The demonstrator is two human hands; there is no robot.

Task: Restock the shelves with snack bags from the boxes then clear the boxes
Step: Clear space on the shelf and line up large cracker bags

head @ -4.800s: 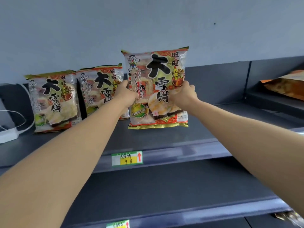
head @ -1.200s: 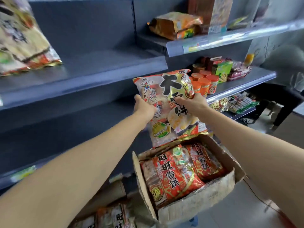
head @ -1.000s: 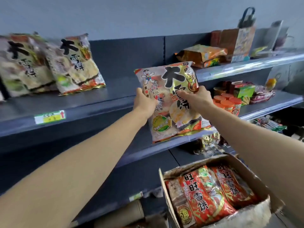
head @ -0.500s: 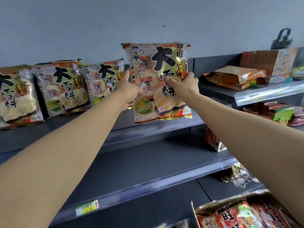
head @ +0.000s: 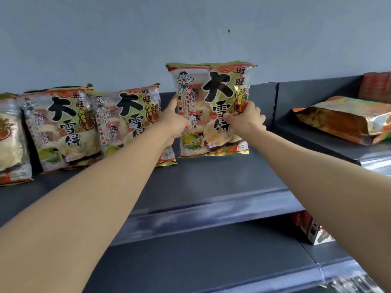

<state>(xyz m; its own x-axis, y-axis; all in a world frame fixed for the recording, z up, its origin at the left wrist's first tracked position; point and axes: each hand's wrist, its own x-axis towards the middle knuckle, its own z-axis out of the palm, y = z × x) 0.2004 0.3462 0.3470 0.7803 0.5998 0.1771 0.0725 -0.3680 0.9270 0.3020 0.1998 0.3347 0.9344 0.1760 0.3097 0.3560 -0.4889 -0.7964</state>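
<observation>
A small box (head: 313,231) on the lower shelf (head: 211,261) is half hidden behind the right forearm. Over the top shelf (head: 211,178), the left hand (head: 174,123) and right hand (head: 246,121) grip a snack bag (head: 211,98) upright by its sides, with the fingers partly hidden behind it. Matching bags (head: 63,127) stand to its left, and the leftmost bag (head: 10,140) is cut off by the frame edge.

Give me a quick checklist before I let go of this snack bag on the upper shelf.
1. Grip: ok; left hand and right hand both hold the snack bag.
2. Bag upright, label facing out: ok.
3. Bottom edge seated on the shelf: cannot tell.
4. Gap to the neighbouring bag: cannot tell; the left hand covers it.
5. Bare shelf to its right for more: ok.
</observation>
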